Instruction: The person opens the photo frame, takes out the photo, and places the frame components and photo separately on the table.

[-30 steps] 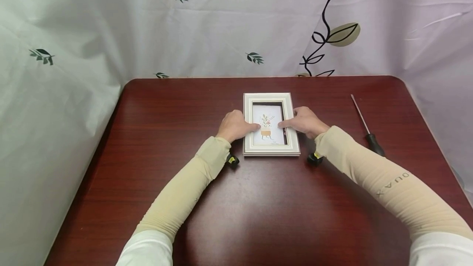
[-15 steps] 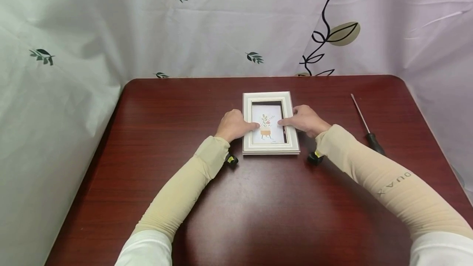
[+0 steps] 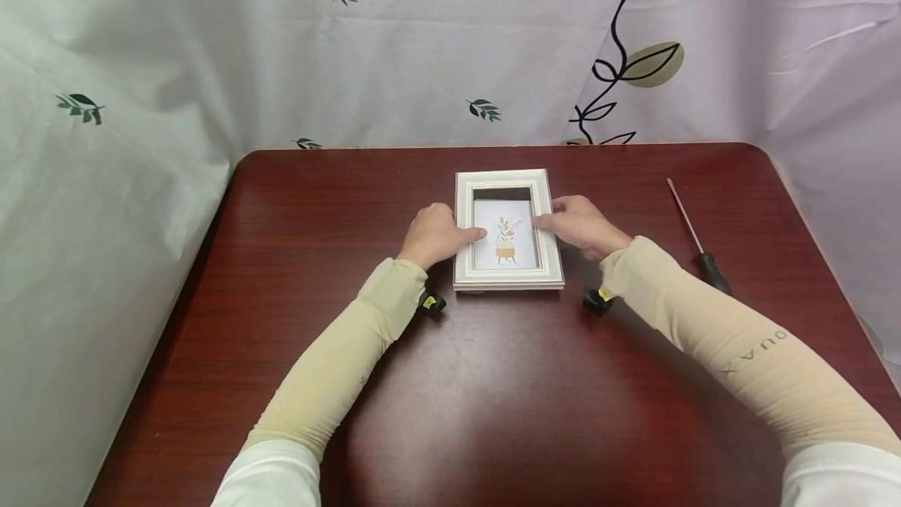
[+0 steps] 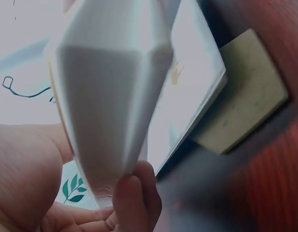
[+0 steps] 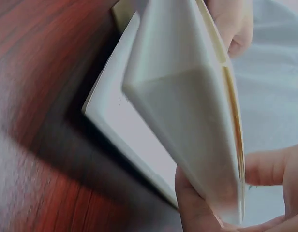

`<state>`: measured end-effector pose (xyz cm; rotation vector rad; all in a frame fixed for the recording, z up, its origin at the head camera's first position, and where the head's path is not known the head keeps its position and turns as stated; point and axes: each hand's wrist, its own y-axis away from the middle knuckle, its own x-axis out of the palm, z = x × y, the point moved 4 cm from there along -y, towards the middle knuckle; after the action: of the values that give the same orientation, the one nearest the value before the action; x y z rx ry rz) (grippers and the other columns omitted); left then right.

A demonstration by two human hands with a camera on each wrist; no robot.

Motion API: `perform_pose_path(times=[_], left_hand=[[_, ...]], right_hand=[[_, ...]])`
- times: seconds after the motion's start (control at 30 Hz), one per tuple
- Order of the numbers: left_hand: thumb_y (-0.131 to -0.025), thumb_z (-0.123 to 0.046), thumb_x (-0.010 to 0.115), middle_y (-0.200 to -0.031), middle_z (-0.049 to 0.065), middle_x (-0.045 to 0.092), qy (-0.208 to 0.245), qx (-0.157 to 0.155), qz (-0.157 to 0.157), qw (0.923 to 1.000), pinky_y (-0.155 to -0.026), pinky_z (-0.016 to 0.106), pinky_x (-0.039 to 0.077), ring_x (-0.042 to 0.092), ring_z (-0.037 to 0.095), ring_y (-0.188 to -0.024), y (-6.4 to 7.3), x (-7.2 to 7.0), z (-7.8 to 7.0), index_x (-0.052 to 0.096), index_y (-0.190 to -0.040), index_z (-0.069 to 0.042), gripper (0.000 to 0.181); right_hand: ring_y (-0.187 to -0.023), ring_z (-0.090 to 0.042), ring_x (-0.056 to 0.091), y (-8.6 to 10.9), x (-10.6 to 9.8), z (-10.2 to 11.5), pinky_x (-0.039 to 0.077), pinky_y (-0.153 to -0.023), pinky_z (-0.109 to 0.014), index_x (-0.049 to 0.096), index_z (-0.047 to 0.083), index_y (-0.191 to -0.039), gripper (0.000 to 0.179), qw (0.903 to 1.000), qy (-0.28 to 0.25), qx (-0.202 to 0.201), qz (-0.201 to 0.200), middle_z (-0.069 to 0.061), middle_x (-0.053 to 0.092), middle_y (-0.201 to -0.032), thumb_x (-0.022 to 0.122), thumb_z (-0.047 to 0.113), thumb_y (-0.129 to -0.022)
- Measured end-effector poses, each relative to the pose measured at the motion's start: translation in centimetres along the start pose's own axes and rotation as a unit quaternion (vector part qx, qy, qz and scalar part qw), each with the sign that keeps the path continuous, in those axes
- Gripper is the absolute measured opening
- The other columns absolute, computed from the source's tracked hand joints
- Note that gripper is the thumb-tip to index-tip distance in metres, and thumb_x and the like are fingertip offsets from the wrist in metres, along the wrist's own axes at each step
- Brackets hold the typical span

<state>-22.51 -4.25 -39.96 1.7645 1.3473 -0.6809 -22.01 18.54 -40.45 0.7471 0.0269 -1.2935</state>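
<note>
My two hands hold a white picture frame (image 3: 508, 280) by its long sides. The left hand (image 3: 432, 235) grips the left side, thumb over the front and fingers under it. On the opposite side the right hand (image 3: 584, 227) does likewise. Through the frame's opening a picture card (image 3: 505, 245) with a potted plant shows, a dark strip above it. Both wrist views show the frame (image 4: 100, 96) raised and apart from the white card (image 5: 125, 116) below. Under the card, a greenish-brown board (image 4: 250, 96) sticks out on the table.
A screwdriver (image 3: 712, 272) with a black handle lies to the right on the dark red wooden table (image 3: 507, 413). Behind the table hangs a pale curtain (image 3: 394, 45) with leaf prints. Dark wrist cameras sit under both sleeve cuffs.
Both hands have shifted the frame slightly left and away from me. The card shows lower in the opening, with the dark strip at its right gone and the one above wider.
</note>
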Motion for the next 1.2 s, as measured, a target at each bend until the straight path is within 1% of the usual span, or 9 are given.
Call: perform_pose_path(times=[0.2, 0.37, 0.43, 0.53, 0.6, 0.67, 0.8, 1.0, 1.2], left_hand=[[-0.086, -0.048, 0.074, -0.064, 0.0, 0.044, 0.001, 0.006, -0.012, 0.9999, -0.06, 0.034, 0.041, 0.046, 0.02, -0.065, 0.1, -1.4, 0.8, 0.056, -0.07, -0.011, 0.044], [-0.087, -0.046, 0.074, -0.064, 0.001, 0.047, -0.004, -0.001, -0.019, 0.9998, -0.06, 0.034, 0.042, 0.048, 0.021, -0.065, 0.0, -2.7, 1.9, 0.058, -0.071, -0.01, 0.042], [-0.087, -0.045, 0.074, -0.069, 0.003, 0.055, -0.009, -0.003, -0.019, 0.9998, -0.064, 0.035, 0.045, 0.052, 0.022, -0.07, 0.0, -3.3, 2.5, 0.063, -0.079, -0.007, 0.04], [-0.087, -0.043, 0.074, -0.09, 0.01, 0.067, -0.017, -0.004, -0.018, 0.9997, -0.077, 0.04, 0.051, 0.06, 0.026, -0.085, 0.0, -4.1, 3.3, 0.07, -0.103, -0.001, 0.046], [-0.087, -0.043, 0.073, -0.105, 0.014, 0.069, -0.025, -0.006, -0.021, 0.9995, -0.086, 0.043, 0.051, 0.062, 0.03, -0.096, 0.0, -4.6, 4.0, 0.067, -0.117, 0.001, 0.054], [-0.088, -0.042, 0.073, -0.112, 0.016, 0.069, -0.034, -0.008, -0.022, 0.9991, -0.089, 0.045, 0.051, 0.063, 0.032, -0.102, 0.0, -5.1, 4.6, 0.065, -0.121, 0.003, 0.057], [-0.088, -0.04, 0.072, -0.109, 0.019, 0.07, -0.062, -0.015, -0.028, 0.9975, -0.089, 0.047, 0.051, 0.063, 0.035, -0.101, 0.1, -6.1, 5.9, 0.067, -0.114, 0.003, 0.051], [-0.088, -0.037, 0.071, -0.093, 0.02, 0.069, -0.11, -0.025, -0.039, 0.9928, -0.082, 0.051, 0.052, 0.064, 0.037, -0.091, 0.4, -7.4, 7.6, 0.068, -0.088, 0.001, 0.038], [-0.088, -0.035, 0.071, -0.101, 0.026, 0.068, -0.14, -0.042, -0.035, 0.9887, -0.082, 0.055, 0.053, 0.065, 0.042, -0.094, 0.4, -8.3, 8.8, 0.068, -0.097, 0.006, 0.042]], right_hand=[[-0.118, -0.029, 0.056, 0.2, 0.9, 1.0, 0.046, -0.104, -0.042, 0.039, -0.01, -0.148, 0.057, 0.9986, -0.047, -0.025, 0.002, -0.025, 0.056, -0.134, 0.054, 0.012, -0.098], [-0.125, -0.031, 0.052, 0.1, 2.2, 1.7, 0.042, -0.109, -0.043, 0.028, -0.01, -0.153, 0.064, 0.993, -0.106, -0.048, 0.02, -0.027, 0.051, -0.141, 0.052, 0.007, -0.097], [-0.125, -0.032, 0.053, 0.1, 2.9, 2.0, 0.044, -0.108, -0.043, 0.022, -0.01, -0.155, 0.067, 0.989, -0.133, -0.056, 0.033, -0.028, 0.049, -0.142, 0.051, 0.004, -0.097], [-0.124, -0.034, 0.055, 0.2, 3.9, 2.5, 0.046, -0.106, -0.043, 0.018, -0.009, -0.156, 0.069, 0.9836, -0.158, -0.074, 0.047, -0.03, 0.05, -0.141, 0.051, -0.001, -0.096], [-0.126, -0.035, 0.054, 0.2, 4.5, 2.9, 0.046, -0.106, -0.043, 0.017, -0.009, -0.156, 0.07, 0.9811, -0.162, -0.089, 0.056, -0.03, 0.048, -0.143, 0.053, -0.003, -0.095], [-0.129, -0.036, 0.052, 0.2, 5.3, 3.3, 0.046, -0.106, -0.045, 0.015, -0.008, -0.157, 0.072, 0.9788, -0.167, -0.097, 0.069, -0.03, 0.044, -0.147, 0.054, -0.003, -0.096], [-0.135, -0.035, 0.048, 0.3, 6.8, 3.9, 0.045, -0.106, -0.049, 0.011, -0.003, -0.159, 0.075, 0.976, -0.16, -0.104, 0.104, -0.025, 0.036, -0.156, 0.055, 0.003, -0.099], [-0.144, -0.03, 0.038, 0.1, 9.0, 5.0, 0.036, -0.114, -0.04, 0.011, -0.005, -0.158, 0.077, 0.9738, -0.126, -0.138, 0.129, -0.023, 0.03, -0.159, 0.057, 0.007, -0.098], [-0.141, -0.029, 0.042, -0.3, 10.9, 5.7, 0.036, -0.114, -0.038, 0.011, -0.002, -0.159, 0.079, 0.9752, -0.116, -0.128, 0.138, -0.02, 0.027, -0.161, 0.061, 0.012, -0.099]])
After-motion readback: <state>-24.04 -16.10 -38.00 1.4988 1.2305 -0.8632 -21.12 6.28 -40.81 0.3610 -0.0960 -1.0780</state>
